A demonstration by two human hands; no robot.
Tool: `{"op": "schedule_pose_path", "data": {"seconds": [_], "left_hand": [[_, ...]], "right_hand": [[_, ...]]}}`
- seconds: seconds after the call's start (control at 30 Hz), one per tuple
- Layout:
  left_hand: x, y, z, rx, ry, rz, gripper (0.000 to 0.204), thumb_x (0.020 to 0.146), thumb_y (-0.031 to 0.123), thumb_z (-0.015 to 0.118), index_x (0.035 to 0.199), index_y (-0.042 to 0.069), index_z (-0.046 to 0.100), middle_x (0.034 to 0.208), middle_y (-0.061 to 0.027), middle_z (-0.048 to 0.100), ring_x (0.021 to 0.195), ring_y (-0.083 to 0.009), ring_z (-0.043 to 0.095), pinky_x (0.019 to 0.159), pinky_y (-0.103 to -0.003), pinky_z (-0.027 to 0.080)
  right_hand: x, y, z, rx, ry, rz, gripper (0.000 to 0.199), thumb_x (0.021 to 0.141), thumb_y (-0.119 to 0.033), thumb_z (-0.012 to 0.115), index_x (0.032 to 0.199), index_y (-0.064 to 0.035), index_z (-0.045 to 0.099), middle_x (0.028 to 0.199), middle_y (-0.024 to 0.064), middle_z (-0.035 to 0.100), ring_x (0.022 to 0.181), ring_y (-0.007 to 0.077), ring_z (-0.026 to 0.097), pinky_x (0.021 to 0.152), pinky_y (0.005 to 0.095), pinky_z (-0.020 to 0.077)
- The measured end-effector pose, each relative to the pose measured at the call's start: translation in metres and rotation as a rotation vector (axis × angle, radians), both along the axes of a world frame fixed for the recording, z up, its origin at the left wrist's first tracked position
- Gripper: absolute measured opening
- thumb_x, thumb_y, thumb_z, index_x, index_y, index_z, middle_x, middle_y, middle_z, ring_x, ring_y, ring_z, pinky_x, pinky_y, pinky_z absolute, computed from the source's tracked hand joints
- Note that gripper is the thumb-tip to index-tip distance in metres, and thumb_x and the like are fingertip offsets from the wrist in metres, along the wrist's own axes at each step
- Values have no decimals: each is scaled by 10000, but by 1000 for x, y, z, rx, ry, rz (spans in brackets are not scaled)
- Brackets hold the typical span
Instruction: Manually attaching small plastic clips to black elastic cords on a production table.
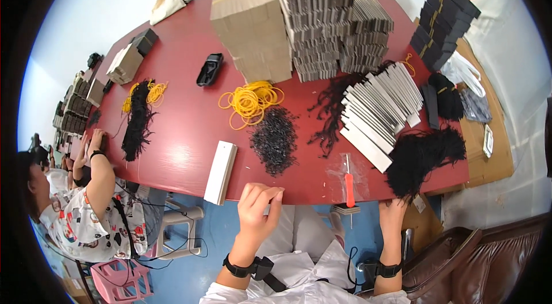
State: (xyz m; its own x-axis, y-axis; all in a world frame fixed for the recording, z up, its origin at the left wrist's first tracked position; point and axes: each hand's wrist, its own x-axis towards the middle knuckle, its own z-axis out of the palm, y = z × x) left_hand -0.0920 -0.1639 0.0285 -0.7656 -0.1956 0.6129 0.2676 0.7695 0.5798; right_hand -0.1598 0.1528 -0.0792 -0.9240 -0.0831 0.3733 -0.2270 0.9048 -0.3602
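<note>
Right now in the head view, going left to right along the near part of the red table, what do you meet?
Black cord bundle → white flat box → left hand → pile of small black pieces → red-handled tool → right hand, touching the black tassel heap.

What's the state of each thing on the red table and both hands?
left hand: at the table's near edge, fingertips pinched together, anything held too small to tell
right hand: reaching into the black cord bundle
black cord bundle: loose, tangled heap
red-handled tool: lying flat, untouched
white flat piece: lying flat at the table edge
yellow rubber bands: loose pile
grey card row: fanned, leaning
cardboard stacks: piled upright
</note>
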Motion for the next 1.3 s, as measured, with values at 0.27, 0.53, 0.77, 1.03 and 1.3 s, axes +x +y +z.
{"op": "schedule_pose_path", "data": {"seconds": [0.27,0.53,0.77,1.03,1.3], "left_hand": [[9,-19,-5,73,-48,17,115,766,-59,671,852,15,655,765,-77,629,712,-236,566,622,-325,460],[-10,-20,7,64,-40,4,96,780,-47,665,849,17,647,757,-78,623,698,-258,555,628,-337,461],[-40,-3,6,-49,-195,67,95,805,21,659,895,51,658,905,-77,597,857,-281,543,737,-380,470],[-57,4,7,-278,-234,58,173,759,22,673,921,70,635,1071,-81,568,977,-308,515,838,-400,446],[-57,1,14,-411,-289,-24,143,782,-3,607,907,66,594,1143,-83,552,1056,-311,498,868,-411,435]], "right_hand": [[4,-41,47,-285,-235,48,282,780,-33,621,1057,16,613,992,234,623,932,426,575,812,494,436],[9,-24,38,-270,-270,49,179,800,31,531,960,25,612,888,247,632,792,439,602,700,486,464],[6,-13,23,-221,-267,-1,105,813,-7,533,883,13,608,783,208,647,774,421,609,667,501,467],[13,11,41,-227,-412,48,136,904,-75,505,937,15,601,753,167,673,630,307,668,584,405,503],[23,33,96,-92,-458,-292,215,939,-211,564,833,-26,578,622,134,639,605,316,646,571,414,484]]}}
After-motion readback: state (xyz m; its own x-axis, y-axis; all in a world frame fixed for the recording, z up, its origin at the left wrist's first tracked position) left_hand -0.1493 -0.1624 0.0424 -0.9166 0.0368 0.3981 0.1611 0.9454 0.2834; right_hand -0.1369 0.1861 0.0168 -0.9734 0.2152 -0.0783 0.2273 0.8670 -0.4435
